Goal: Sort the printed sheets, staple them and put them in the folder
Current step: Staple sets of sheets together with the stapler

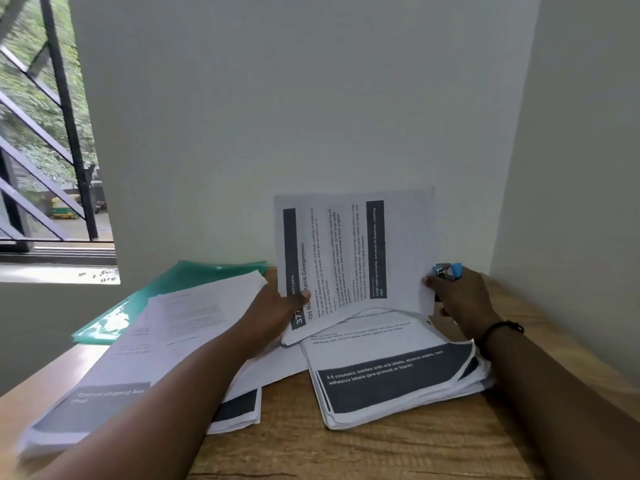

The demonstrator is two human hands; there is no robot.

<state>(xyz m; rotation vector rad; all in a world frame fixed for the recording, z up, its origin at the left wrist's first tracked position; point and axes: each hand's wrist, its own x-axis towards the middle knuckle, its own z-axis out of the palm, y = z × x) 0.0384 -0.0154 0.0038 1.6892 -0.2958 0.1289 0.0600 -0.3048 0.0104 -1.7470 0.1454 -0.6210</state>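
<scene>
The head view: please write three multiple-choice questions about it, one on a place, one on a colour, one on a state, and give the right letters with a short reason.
1. Where does the folder lie?
A. on the table's left part, partly under the left stack of sheets
B. on top of the right stack
C. in the right hand

2. What colour is the stapler?
A. red
B. blue
C. black

3. In what state is the raised sheet?
A. flat on the table
B. inside the folder
C. held up on edge by both hands

Answers:
1 A: the folder's green edge shows behind and beneath the left stack on the table.
2 B: blue plastic with metal shows above the right hand.
3 C: the left hand pinches its left lower part, and the right hand's thumb presses its right edge.
</scene>
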